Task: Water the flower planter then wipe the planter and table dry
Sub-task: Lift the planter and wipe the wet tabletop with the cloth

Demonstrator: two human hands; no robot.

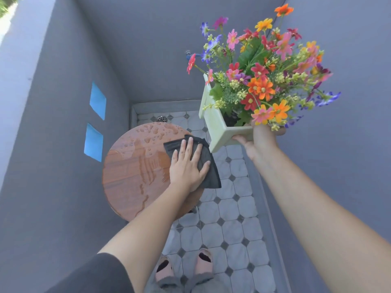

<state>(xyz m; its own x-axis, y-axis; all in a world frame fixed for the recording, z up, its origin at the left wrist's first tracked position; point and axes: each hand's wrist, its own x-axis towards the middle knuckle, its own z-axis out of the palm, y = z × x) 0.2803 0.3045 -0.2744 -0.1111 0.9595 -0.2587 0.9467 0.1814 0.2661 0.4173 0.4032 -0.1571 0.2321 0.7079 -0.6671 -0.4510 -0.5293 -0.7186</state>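
Round wet bench (127, 166), droplets beading. Left hand (187, 168) flat, fingers spread, pressing soft dark cloth (208, 172) at right edge. Right hand (259, 137) closed under pale planter (218, 123), held aloft, tilted; probably top-heavy, slippery: best supported beneath.

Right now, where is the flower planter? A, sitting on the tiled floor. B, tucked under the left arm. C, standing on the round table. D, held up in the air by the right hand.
D: the right hand grips the planter by its near end, lifted clear of the wet table, while the left hand presses the dark cloth flat on it.
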